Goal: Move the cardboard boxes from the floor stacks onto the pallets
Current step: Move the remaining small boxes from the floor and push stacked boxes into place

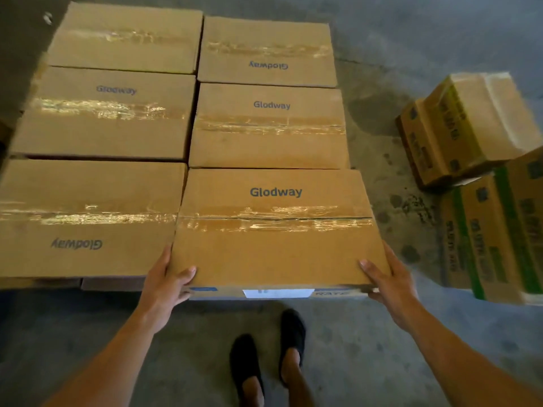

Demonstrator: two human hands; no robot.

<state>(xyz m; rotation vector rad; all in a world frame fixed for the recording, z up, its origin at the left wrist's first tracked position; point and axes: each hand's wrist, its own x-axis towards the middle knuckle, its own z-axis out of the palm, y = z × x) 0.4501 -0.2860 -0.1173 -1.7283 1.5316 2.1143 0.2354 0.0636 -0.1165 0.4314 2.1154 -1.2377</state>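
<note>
A brown taped cardboard box marked "Glodway" point(276, 230) sits at the near right of a layer of several like boxes. My left hand point(169, 282) grips its near left corner, thumb on top. My right hand point(388, 284) grips its near right corner the same way. A neighbouring box point(85, 218) lies close on its left and another box point(269, 127) behind it. The pallet point(111, 284) under the layer shows only as a dark strip below the near left box.
Green-striped cardboard boxes point(493, 230) stand stacked on the concrete floor at the right, with a tilted box point(458, 127) behind them. My two feet in dark shoes point(291, 345) stand on the grey floor just before the layer.
</note>
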